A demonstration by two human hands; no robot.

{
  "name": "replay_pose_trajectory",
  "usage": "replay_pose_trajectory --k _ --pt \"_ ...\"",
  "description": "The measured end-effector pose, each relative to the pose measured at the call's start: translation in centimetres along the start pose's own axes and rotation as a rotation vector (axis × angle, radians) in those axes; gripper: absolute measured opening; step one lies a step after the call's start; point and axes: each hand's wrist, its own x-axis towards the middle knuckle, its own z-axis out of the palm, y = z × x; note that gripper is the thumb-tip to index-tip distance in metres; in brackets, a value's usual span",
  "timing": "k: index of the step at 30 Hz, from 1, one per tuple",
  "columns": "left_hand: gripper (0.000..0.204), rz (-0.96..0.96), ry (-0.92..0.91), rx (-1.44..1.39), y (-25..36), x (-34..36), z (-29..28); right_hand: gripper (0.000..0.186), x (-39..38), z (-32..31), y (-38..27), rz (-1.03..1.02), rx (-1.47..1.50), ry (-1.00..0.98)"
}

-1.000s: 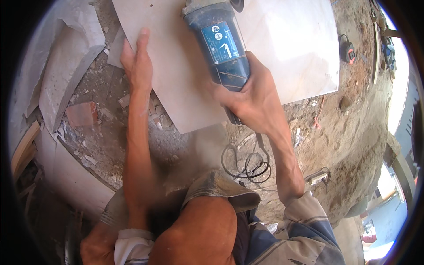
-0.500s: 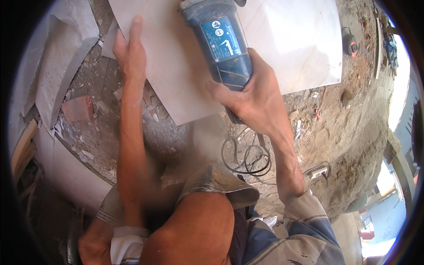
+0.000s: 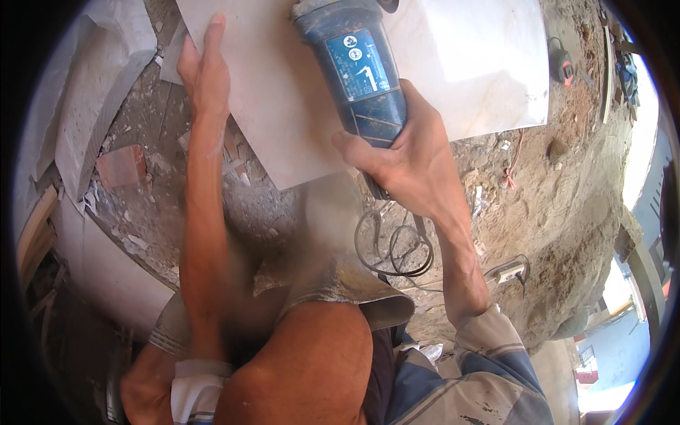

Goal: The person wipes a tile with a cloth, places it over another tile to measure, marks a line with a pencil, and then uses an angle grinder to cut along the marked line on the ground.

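Note:
A blue power tool (image 3: 360, 67), by its shape an angle grinder, lies over a large pale tile (image 3: 489, 71). My right hand (image 3: 407, 156) is wrapped round its rear body, with the thumb along the left side. The grinder's front end runs past the top of the picture, so its disc is hidden. At the tile's left edge my left hand (image 3: 205, 81) grips the slab, one digit stretched along the edge; the underside of the grip is out of sight. The tile's near corner (image 3: 283, 183) points toward my knees.
Dusty rubble covers the ground, with a broken brick piece (image 3: 122, 166) at left. Large bent sheets (image 3: 117, 78) stand at far left. The black cable (image 3: 397, 262) coils near my right forearm, close to a white socket strip (image 3: 508, 273). A tape measure (image 3: 566, 71) lies right of the tile.
My left hand and the tile's near corner have shifted slightly up and to the left. The grinder has moved a touch to the right in my right hand.

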Motion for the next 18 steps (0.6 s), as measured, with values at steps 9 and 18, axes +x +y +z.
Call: replay_pose_trajectory --k 9,18 --pt "0.056 -0.039 0.021 0.040 -0.25 0.15 -0.17 0.056 -0.61 0.13 0.25 -0.016 0.001 0.018" --pt "0.056 -0.012 0.010 -0.030 -0.32 0.19 0.04 0.068 -0.57 -0.16 -0.25 0.040 0.001 -0.023"
